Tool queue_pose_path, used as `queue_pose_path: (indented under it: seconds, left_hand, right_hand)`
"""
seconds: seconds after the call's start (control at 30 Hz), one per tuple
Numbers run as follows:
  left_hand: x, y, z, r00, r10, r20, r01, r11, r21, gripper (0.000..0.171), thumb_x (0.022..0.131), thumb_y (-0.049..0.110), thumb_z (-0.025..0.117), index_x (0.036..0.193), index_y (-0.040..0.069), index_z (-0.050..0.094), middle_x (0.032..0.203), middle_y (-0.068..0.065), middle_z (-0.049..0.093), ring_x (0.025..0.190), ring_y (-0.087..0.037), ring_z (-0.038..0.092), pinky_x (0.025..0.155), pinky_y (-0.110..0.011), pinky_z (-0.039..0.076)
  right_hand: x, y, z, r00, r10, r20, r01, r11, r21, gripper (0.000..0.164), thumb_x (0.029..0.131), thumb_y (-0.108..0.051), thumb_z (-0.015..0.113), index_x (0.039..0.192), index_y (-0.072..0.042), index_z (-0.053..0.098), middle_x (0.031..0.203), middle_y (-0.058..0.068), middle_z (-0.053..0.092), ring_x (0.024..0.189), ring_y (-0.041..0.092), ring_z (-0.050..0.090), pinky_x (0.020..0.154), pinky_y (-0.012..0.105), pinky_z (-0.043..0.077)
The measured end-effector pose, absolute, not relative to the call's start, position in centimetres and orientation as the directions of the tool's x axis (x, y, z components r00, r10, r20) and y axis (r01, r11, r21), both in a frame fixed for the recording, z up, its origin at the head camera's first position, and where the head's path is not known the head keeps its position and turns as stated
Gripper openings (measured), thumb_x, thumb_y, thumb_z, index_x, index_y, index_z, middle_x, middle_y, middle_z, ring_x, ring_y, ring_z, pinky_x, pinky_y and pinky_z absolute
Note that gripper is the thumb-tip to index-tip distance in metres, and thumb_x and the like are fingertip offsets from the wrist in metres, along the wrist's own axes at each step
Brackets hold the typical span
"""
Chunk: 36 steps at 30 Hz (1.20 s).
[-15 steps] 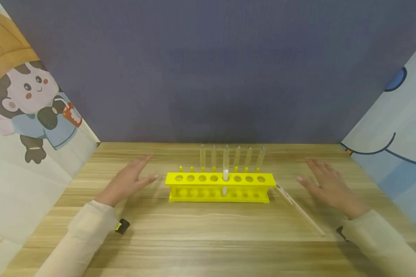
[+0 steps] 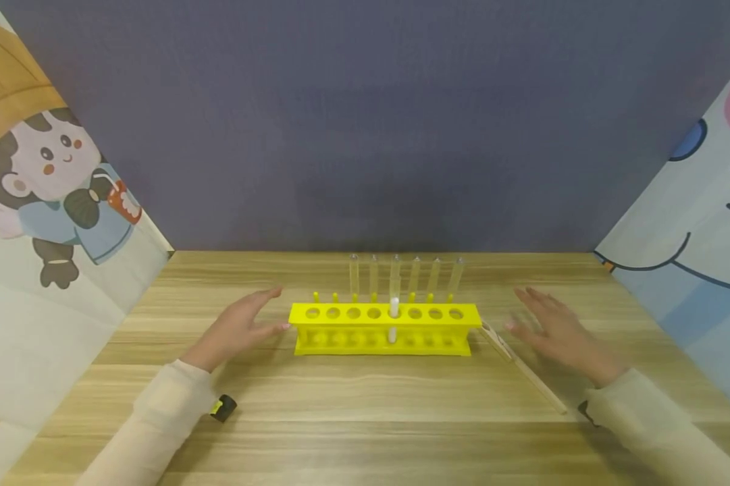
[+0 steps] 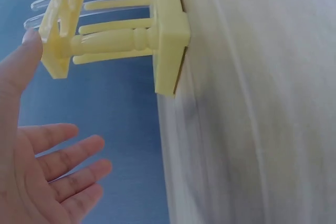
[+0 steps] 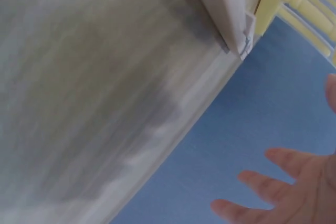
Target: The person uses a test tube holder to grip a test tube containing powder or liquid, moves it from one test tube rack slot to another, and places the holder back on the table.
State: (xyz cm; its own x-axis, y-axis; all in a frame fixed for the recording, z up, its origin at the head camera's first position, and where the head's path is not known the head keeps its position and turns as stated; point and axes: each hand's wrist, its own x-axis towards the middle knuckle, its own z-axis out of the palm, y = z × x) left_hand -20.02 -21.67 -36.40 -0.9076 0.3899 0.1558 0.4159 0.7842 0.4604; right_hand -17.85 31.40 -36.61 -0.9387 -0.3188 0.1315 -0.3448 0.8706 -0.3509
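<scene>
A yellow test tube rack [image 2: 384,349] stands upright on the table, with a row of round holes along its top. Several clear test tubes [image 2: 434,275] stand upside down on pegs at its back. One hole, right of the middle, has a white stick-like piece [image 2: 394,308] in it. My left hand [image 2: 237,331] is at the rack's left end, thumb tip right at the top bar, fingers spread and holding nothing. To the right of the rack hovers my right hand [image 2: 562,336], its fingers apart and nothing in them; the wooden test tube clamp [image 2: 525,371] lies between it and the rack.
The wood-grain table [image 2: 340,439] ends at a dark blue-grey panel [image 2: 365,135] behind the rack. Cloths with cartoon prints hang at the left [image 2: 79,196] and right [image 2: 693,223]. Small dark wrist devices [image 2: 223,408] show beside the sleeves.
Both hands have moved inward toward the rack; the left thumb now reaches its left end. The rack, tubes and clamp stay in place, with a slight shift of the head view.
</scene>
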Motion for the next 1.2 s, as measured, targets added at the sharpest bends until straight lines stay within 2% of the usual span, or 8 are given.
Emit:
queue_pose_path:
  seconds: [0.2,0.4,0.63,0.77,0.9,1.07,1.2]
  left_hand:
    - [-20.0,-21.0,-36.9,-0.907,0.407,0.112,0.407,0.774,0.485,0.077,0.084,0.044,0.067,0.142,0.002,0.037,0.142,-0.018,0.043,0.129,-0.04,0.04,0.104,-0.056,0.034]
    - [-20.0,-20.4,-37.5,-0.9,0.425,0.098,0.411,0.75,0.518,0.076,0.084,0.044,0.068,0.14,0.003,0.041,0.141,-0.018,0.044,0.128,-0.039,0.042,0.103,-0.055,0.035]
    - [-20.1,-19.9,-38.2,-0.904,0.42,0.085,0.396,0.743,0.54,0.076,0.084,0.046,0.067,0.139,0.0,0.042,0.139,-0.021,0.046,0.127,-0.039,0.043,0.104,-0.054,0.036]
    - [-20.1,-19.7,-38.4,-0.907,0.413,0.084,0.386,0.735,0.558,0.071,0.084,0.043,0.068,0.134,-0.003,0.046,0.135,-0.022,0.049,0.125,-0.04,0.045,0.103,-0.054,0.037]
    - [-20.2,-19.6,-38.7,-0.9,0.425,0.1,0.397,0.704,0.589,0.059,0.084,0.038,0.069,0.129,0.002,0.054,0.131,-0.017,0.055,0.123,-0.037,0.048,0.102,-0.053,0.038]
    - [-20.5,-19.4,-39.1,-0.889,0.443,0.119,0.412,0.659,0.629,0.042,0.085,0.031,0.07,0.12,0.009,0.062,0.122,-0.011,0.062,0.118,-0.033,0.054,0.101,-0.054,0.039]
    - [-20.5,-19.1,-39.2,-0.894,0.435,0.108,0.389,0.633,0.669,0.034,0.085,0.024,0.071,0.115,0.01,0.065,0.117,-0.008,0.065,0.114,-0.03,0.057,0.101,-0.054,0.038]
  right_hand:
    - [-17.7,31.0,-37.1,-0.938,-0.335,0.086,-0.34,0.848,-0.406,0.077,0.092,-0.038,0.059,0.145,0.006,0.024,0.143,0.04,0.021,0.125,0.061,0.022,0.095,0.075,0.021]
    - [-17.6,30.3,-37.6,-0.936,-0.347,0.063,-0.343,0.853,-0.394,0.077,0.09,-0.041,0.061,0.139,0.012,0.033,0.138,0.038,0.032,0.124,0.056,0.031,0.098,0.068,0.028]
    - [-17.3,30.0,-38.0,-0.928,-0.365,0.072,-0.364,0.849,-0.384,0.068,0.088,-0.039,0.065,0.126,0.014,0.046,0.125,0.035,0.048,0.114,0.051,0.046,0.094,0.062,0.039]
    - [-17.2,29.7,-38.1,-0.925,-0.373,0.069,-0.371,0.852,-0.369,0.069,0.085,-0.04,0.068,0.122,0.014,0.048,0.12,0.033,0.052,0.109,0.048,0.051,0.091,0.059,0.043]
    - [-17.2,29.5,-38.3,-0.923,-0.382,0.055,-0.376,0.86,-0.346,0.068,0.083,-0.039,0.07,0.12,0.014,0.05,0.115,0.032,0.055,0.104,0.046,0.054,0.089,0.057,0.046]
    - [-17.2,29.3,-38.3,-0.929,-0.37,0.016,-0.351,0.868,-0.351,0.058,0.081,-0.039,0.072,0.11,0.009,0.055,0.096,0.016,0.06,0.086,0.029,0.059,0.076,0.047,0.051]
    - [-17.2,29.2,-38.3,-0.929,-0.37,-0.003,-0.346,0.872,-0.345,0.05,0.081,-0.038,0.072,0.102,0.004,0.056,0.085,0.005,0.056,0.074,0.016,0.052,0.065,0.036,0.049]
